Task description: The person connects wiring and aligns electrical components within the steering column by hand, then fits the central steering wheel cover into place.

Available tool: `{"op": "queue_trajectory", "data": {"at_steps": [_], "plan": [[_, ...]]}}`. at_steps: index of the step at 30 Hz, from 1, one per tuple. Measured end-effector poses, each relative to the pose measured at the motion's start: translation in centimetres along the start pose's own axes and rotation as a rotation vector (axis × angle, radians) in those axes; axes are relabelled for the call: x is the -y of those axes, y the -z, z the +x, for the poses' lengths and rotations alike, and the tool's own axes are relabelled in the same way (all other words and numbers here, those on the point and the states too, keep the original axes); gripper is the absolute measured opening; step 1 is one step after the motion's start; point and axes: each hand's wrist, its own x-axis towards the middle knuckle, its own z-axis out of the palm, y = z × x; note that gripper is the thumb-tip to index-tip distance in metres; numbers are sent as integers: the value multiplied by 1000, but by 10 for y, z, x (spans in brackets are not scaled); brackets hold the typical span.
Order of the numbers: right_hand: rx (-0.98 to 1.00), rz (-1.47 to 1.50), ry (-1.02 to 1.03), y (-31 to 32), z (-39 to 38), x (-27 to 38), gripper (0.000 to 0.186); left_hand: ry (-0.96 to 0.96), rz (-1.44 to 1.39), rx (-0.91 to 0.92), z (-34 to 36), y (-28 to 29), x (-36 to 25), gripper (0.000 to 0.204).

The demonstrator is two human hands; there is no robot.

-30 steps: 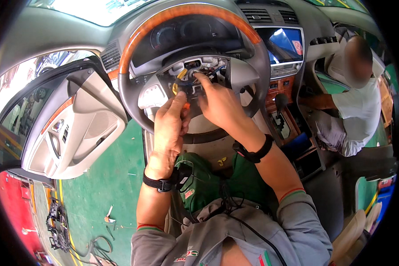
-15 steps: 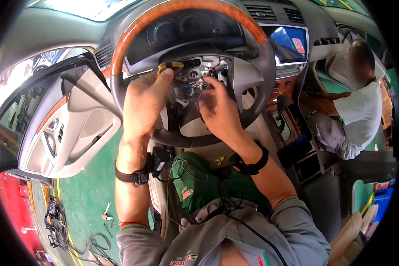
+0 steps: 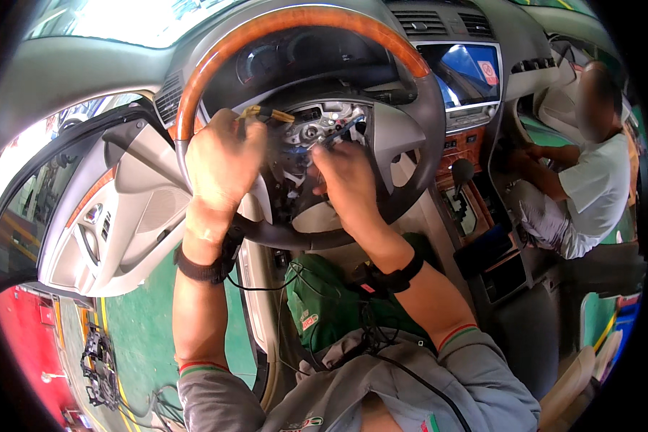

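The wood-and-leather steering wheel (image 3: 425,108) has its hub open (image 3: 331,110), exposing metal parts, blue wires (image 3: 349,126) and black wiring. My left hand (image 3: 227,158) is closed at the wheel's left side, gripping a yellow-and-black wiring lead (image 3: 270,113) whose end sticks out rightward above the thumb. My right hand (image 3: 345,180) is lower in the hub's right half, fingers curled at the blue wires; what they hold, if anything, is hidden and blurred.
A co-worker in a white shirt (image 3: 590,191) crouches by the passenger side. A screen (image 3: 457,72), gear lever (image 3: 462,169), open driver's door (image 3: 140,223) and black frame-like part (image 3: 99,360) on the green floor surround me.
My left hand has moved left and up with the yellow lead, away from the hub's middle. My right hand has dropped slightly. The co-worker's arms have shifted.
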Motion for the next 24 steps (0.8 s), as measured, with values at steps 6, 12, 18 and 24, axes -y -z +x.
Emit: {"op": "queue_trajectory", "data": {"at_steps": [6,12,18,24], "plan": [[-29,31,51,-3,6,-1,33,-64,-62,-65,-3,-10,8,21],[17,200,62,-16,4,3,22,-100,-162,-110,-13,-9,8,16],[-33,256,-63,-20,17,5,17,-114,-176,-109,-15,-10,8,13],[22,268,-124,-17,14,15,16,-181,-173,-159,-16,-14,14,13]]}}
